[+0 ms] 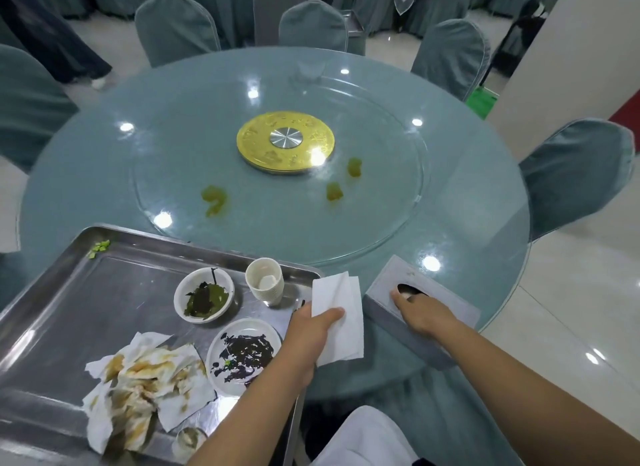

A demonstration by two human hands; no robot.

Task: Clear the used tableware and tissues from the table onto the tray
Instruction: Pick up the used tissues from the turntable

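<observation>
Left hand [311, 330] pinches a clean tissue [348, 341] at lower centre, beside the right rim of the tray [104, 302]. Judged light, limp, easily torn (take it by a folded edge). Right hand [424, 315] rests on the tissue box [389, 275], fingertips inside its slot; grip not determinable. Soiled tissues [145, 379], bowl [204, 299] and cup [265, 285] lie on the tray.

tissue box [420, 311] blocking near edge, tray [104, 292] crowding left

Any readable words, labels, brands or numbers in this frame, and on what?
No readable text.
Gold disc: raised marks around its rim, too blurred to read.
Tissue box, cup, tray: no lettering visible.
</observation>
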